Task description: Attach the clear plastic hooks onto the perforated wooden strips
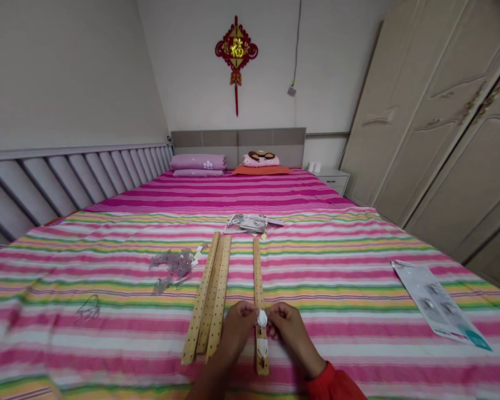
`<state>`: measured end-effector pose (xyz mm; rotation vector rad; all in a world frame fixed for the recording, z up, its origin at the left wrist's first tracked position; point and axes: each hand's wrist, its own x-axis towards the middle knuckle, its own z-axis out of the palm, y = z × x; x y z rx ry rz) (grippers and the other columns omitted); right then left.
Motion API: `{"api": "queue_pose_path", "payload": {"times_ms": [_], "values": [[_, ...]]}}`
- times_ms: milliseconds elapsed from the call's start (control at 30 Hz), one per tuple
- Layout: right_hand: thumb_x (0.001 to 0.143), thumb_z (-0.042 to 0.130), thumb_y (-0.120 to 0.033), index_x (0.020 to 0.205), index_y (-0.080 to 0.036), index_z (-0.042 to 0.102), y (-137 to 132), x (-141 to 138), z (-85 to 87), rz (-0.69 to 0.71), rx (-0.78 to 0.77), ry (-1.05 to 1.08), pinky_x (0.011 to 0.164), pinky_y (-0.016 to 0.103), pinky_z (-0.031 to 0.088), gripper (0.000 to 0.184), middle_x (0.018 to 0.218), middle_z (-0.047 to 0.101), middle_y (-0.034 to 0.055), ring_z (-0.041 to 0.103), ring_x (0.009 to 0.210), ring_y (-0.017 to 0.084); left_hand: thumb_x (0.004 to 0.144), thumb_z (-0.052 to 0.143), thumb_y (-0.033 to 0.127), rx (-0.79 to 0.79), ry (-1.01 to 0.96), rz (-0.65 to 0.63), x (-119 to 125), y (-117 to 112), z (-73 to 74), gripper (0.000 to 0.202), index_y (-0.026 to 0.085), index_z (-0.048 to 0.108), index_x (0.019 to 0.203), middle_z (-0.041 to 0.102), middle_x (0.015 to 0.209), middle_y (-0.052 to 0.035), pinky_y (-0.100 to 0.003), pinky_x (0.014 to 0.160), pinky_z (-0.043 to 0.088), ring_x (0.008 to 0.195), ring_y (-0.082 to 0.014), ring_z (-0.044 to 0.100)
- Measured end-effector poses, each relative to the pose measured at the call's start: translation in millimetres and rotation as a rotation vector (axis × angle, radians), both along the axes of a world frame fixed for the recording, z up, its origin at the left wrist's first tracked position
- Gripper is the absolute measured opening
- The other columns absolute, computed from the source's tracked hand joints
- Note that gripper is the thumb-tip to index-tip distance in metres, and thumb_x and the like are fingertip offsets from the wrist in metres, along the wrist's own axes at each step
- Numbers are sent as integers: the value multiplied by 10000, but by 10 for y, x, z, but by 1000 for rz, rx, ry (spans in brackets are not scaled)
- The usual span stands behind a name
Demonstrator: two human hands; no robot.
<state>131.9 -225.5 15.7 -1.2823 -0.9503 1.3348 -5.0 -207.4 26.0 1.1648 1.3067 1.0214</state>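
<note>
A narrow wooden strip with holes (pixel 258 278) lies lengthwise on the striped bed cover in front of me. My left hand (pixel 239 328) and my right hand (pixel 289 330) meet over it, thumbs and fingers pinched at either side of a small white rounded piece (pixel 262 318). Whether that piece touches the wood I cannot tell. Nearer to me on the same strip sits a second white piece (pixel 262 348), with a small metallic part below it. Left of my hands, several more perforated wooden strips (pixel 210 305) lie side by side, partly behind my left wrist.
Crumpled clear wrapping (pixel 177 264) and a thin tangled loop (pixel 89 306) lie to the left. Clear bags with white contents (pixel 248 223) rest beyond the strips. A flat blister pack (pixel 439 303) is at the right. A bed rail (pixel 87 175) runs along the left side.
</note>
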Motion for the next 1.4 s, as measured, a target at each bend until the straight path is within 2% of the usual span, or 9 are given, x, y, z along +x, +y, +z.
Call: {"api": "queue_pose_path", "payload": {"times_ms": [300,567,900,1033,1200,1400], "values": [[574,642,-402,543,-199,502,41,-53,-41,-26,0,-10,324,200,317,249,362,561,-42,483,299,98,599,597,256,26,100,21,25,-12,8,79,188,577,565,596,527,16,-255,560,403,540,-143,550],[610,608,-388,536,-204,501,45,-78,-101,-50,30,-71,341,214,324,225,351,534,-51,468,309,101,662,584,267,42,116,-1,-2,-23,-148,87,194,565,619,611,596,15,-246,590,424,597,-144,573],[608,647,-442,525,-220,472,29,-89,-124,-65,49,-87,339,222,298,295,326,505,-56,433,296,101,678,580,274,52,115,16,-10,-27,-183,95,195,553,634,593,589,21,-243,581,419,591,-144,569],[590,670,-467,527,-228,457,31,-101,-139,-78,49,-97,341,229,304,326,325,486,-65,429,295,105,668,606,275,53,116,60,12,-45,-176,101,195,554,636,593,600,17,-259,598,425,602,-153,572],[590,665,-454,527,-234,454,68,-98,-247,-78,35,-148,339,228,293,312,314,463,-71,417,293,107,620,619,187,26,91,84,52,-48,-156,96,207,525,617,552,580,31,-258,568,406,584,-156,553],[556,693,-413,486,-236,442,114,-61,-349,-116,84,-218,351,235,288,315,350,448,-72,404,319,101,627,577,138,82,114,51,88,-64,-175,107,208,508,586,528,589,37,-246,612,391,615,-142,529]]}}
